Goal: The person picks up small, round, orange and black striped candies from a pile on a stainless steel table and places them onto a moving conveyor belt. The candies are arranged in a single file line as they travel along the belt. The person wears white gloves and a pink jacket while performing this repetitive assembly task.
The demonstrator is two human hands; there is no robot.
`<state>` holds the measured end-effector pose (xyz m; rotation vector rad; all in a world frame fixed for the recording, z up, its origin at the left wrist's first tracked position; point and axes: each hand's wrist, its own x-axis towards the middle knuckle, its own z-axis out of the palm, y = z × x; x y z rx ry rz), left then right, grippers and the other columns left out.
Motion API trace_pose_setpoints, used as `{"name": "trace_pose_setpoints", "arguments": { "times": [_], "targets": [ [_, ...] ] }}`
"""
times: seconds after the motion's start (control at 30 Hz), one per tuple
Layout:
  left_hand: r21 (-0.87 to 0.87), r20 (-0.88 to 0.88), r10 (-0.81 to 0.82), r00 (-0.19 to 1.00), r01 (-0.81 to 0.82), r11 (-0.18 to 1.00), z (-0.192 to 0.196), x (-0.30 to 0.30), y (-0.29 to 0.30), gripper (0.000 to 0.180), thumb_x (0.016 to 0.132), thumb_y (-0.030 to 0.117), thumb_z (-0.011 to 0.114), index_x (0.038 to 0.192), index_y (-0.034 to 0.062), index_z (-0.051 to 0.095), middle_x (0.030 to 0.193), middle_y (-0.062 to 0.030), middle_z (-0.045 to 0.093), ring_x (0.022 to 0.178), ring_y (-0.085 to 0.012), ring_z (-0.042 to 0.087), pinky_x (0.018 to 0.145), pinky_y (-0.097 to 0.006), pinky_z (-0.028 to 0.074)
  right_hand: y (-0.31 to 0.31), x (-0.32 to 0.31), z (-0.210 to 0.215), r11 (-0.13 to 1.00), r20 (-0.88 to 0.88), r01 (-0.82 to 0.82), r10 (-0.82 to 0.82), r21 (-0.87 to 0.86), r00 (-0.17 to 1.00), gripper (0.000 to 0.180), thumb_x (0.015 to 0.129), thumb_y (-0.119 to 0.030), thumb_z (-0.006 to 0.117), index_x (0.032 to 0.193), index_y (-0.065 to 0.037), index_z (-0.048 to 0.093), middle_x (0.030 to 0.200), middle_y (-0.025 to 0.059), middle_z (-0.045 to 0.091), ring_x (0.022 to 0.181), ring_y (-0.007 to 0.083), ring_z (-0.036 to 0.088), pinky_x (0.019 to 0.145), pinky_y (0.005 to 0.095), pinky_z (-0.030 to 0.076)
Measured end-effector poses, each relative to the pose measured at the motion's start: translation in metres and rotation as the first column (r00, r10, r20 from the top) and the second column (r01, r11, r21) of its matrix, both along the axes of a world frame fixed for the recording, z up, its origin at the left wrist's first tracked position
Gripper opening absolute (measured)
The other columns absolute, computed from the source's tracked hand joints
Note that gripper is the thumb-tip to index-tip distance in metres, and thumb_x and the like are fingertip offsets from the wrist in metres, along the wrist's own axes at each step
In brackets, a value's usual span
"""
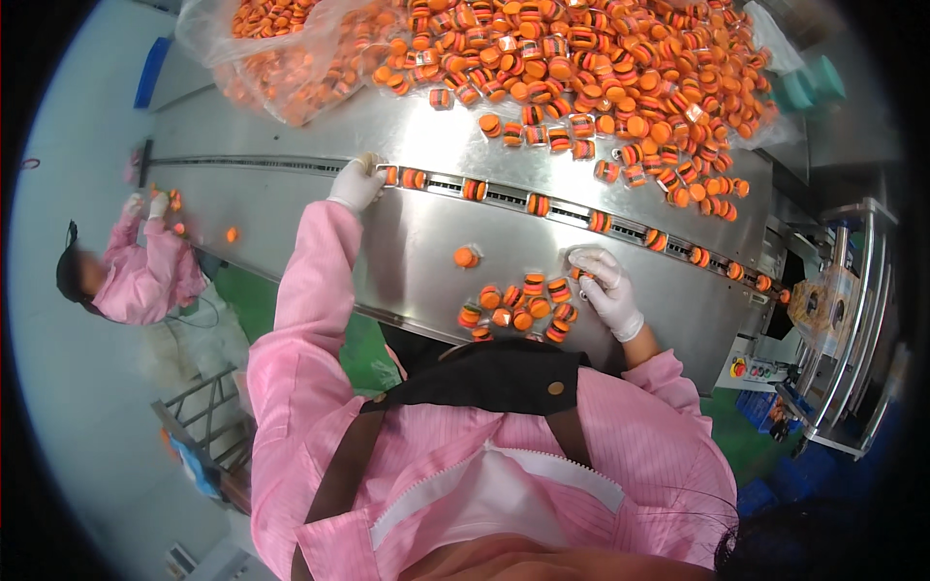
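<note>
My white-gloved left hand is at the slotted conveyor chain, its fingers closed at an orange burger-shaped candy sitting on the chain. In front of me on the steel table, my gloved right hand has its fingers bent, pinching another burger candy that they partly cover. Left of that hand lies a small loose group of burger candies. A single candy rests apart from the group. Along the chain to the right, more candies sit spaced out in its slots.
Beyond the chain, a large pile of candies covers the table, beside a clear plastic bag of them. A metal machine frame stands at the right end. On the far left, a co-worker in a pink sleeve works by the chain.
</note>
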<state>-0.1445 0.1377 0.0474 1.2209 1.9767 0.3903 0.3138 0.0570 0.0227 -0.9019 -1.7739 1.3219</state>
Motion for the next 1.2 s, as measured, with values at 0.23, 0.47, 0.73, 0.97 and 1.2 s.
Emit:
{"name": "trace_pose_setpoints", "arguments": {
  "times": [0.23,0.47,0.73,0.97,1.2],
  "targets": [
    [0.426,-0.214,-0.211,0.954,0.286,0.858,0.029,0.085,0.037,0.044,0.079,0.02,0.073,0.118,0.0045,0.06,0.106,-0.0132,0.06,0.086,-0.0231,0.06,0.076,-0.033,0.049,-0.001,0.0,-0.002,1.0,-0.016,0.008,-0.008,0.002,1.0,0.033,0.083,0.002,0.056,0.114,-0.002,0.066,0.113,0.0133,0.06,0.109,0.0263,0.058,0.093,0.0341,0.047],
    [0.198,-0.341,-0.511,0.789,0.592,0.781,0.012,0.15,0.083,0.034,0.086,0.024,0.066,0.117,0.0103,0.063,0.115,-0.0146,0.059,0.105,-0.0287,0.06,0.09,-0.037,0.048,-0.003,0.001,-0.001,0.999,-0.009,0.036,-0.036,-0.001,0.999,0.036,0.081,0.006,0.057,0.115,-0.004,0.066,0.114,0.0116,0.053,0.106,0.0237,0.057,0.089,0.0314,0.048],
    [0.467,0.063,-0.119,0.991,0.076,0.881,0.011,0.082,0.039,0.021,0.089,0.016,0.06,0.105,0.0041,0.067,0.107,-0.0125,0.063,0.102,-0.0245,0.062,0.087,-0.034,0.049,-0.011,-0.008,-0.012,0.951,-0.294,0.107,-0.195,-0.291,0.936,0.038,0.088,0.006,0.057,0.125,0.0,0.053,0.119,0.0097,0.053,0.105,0.0162,0.057,0.087,0.0286,0.049],
    [0.091,0.317,0.256,0.913,-0.298,0.95,-0.025,-0.024,-0.008,0.019,0.092,0.01,0.055,0.107,0.0007,0.062,0.086,-0.0052,0.065,0.07,-0.0114,0.06,0.065,-0.025,0.049,0.007,-0.044,0.019,0.88,-0.256,0.104,-0.246,-0.464,0.935,0.022,0.089,-0.001,0.062,0.109,-0.003,0.053,0.103,0.0049,0.062,0.093,0.013,0.061,0.079,0.0253,0.049],
    [0.296,-0.57,0.039,0.821,0.161,0.942,0.029,0.048,0.015,0.03,0.079,0.016,0.068,0.107,0.0074,0.064,0.105,-0.016,0.065,0.1,-0.0325,0.063,0.089,-0.039,0.049,0.08,-0.153,0.056,0.998,0.382,-0.057,0.047,0.015,0.923,0.023,0.086,-0.019,0.064,0.099,-0.002,0.054,0.086,0.0147,0.062,0.074,0.0265,0.063,0.068,0.0385,0.05]
  ]
}}
